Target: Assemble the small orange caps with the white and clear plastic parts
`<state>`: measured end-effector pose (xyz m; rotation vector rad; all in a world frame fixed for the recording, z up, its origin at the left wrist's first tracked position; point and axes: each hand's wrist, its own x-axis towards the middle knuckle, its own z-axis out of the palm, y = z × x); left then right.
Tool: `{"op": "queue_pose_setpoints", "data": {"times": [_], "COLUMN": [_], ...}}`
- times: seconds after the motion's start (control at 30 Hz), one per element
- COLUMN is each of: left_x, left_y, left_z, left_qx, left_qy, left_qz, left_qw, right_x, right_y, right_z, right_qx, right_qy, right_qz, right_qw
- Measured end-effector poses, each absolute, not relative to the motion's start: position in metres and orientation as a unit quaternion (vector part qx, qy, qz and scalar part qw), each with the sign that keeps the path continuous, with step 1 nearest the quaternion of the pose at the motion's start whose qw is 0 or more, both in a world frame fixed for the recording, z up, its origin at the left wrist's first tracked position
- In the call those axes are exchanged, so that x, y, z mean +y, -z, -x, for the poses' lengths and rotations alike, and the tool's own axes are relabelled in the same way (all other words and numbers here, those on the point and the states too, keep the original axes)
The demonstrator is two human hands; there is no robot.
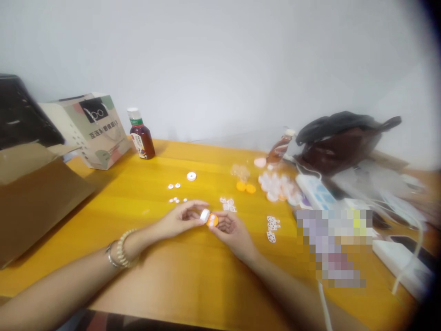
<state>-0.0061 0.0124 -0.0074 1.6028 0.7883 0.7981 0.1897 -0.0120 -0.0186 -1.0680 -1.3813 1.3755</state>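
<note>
Between thumb and fingers, my left hand (188, 215) grips a small white round cap-like piece (204, 215). My right hand (230, 228) pinches an orange disc (212, 220) with small white parts on its face. The two pieces are side by side, close together above the table; whether they touch I cannot tell. Beyond my left hand lie a white ring-shaped piece (191, 176) and several tiny white parts (174, 185). Flat white cut-out parts (228, 205) lie just past my right hand, and more such cut-outs (272, 229) sit to its right.
Two orange discs (245, 187) and a heap of pale round pieces (277, 185) lie at the back right. A dark drink bottle (142, 138), paper bag (99, 131) and cardboard box (37, 197) stand left. A power strip (316, 193), cables and a dark bag (339, 147) crowd the right.
</note>
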Motion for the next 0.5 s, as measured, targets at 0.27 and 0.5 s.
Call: {"op": "queue_pose_setpoints", "data": {"times": [0.27,0.5], "left_x": [0.009,0.0], "left_y": [0.008,0.0], "left_z": [0.004,0.001], "left_qx": [0.364,0.344], "left_qy": [-0.34,-0.34], "left_qz": [-0.738,-0.809], "left_qw": [0.455,0.332], "right_x": [-0.011,-0.01], "right_y": [0.023,0.026], "right_z": [-0.191,-0.191], "right_qx": [-0.567,-0.576], "right_qy": [-0.559,-0.565], "right_qz": [0.422,0.406], "right_qw": [0.434,0.428]}}
